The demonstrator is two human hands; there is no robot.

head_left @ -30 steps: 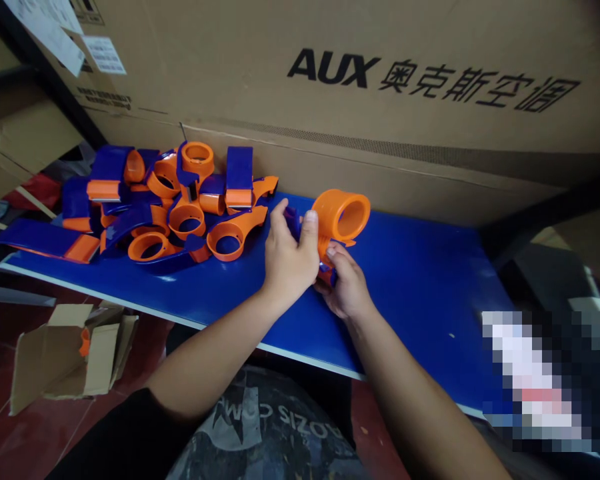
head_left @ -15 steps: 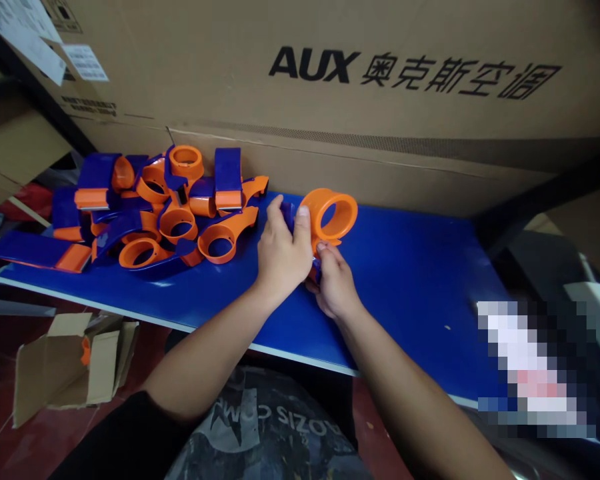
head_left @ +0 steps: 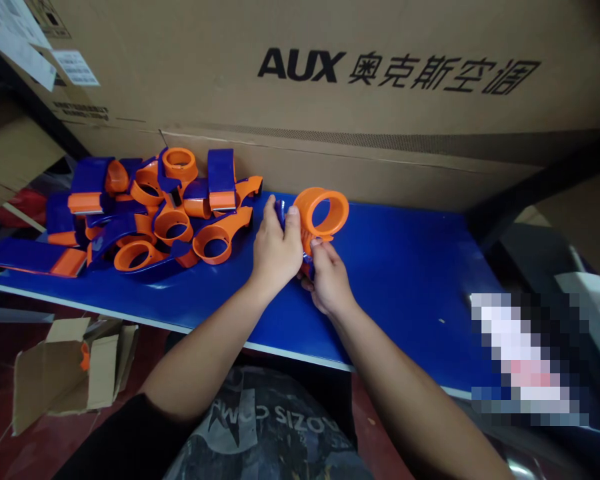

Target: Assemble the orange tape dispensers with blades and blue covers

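Both hands grip one orange and blue tape dispenser [head_left: 336,212] above the blue shelf board, its orange ring facing up and to the right. My left hand [head_left: 276,252] is closed on its blue part, thumb pressed along the near side. Lower down, my right hand [head_left: 330,279] pinches the dispenser just below the ring. The palms and fingers hide much of its body. To the left lies a heap of similar orange and blue tape dispensers [head_left: 173,228], piled over one another.
A large cardboard box [head_left: 190,60] with black print stands behind the blue shelf [head_left: 405,287]. An open carton [head_left: 50,380] with an orange piece inside sits on the floor at lower left. A dark shelf post [head_left: 540,177] rises at right, near a blurred patch.
The hands and the dispenser keep nearly the same pose. The whole view has shifted slightly, so things appear a little further left. The heap looks unchanged.
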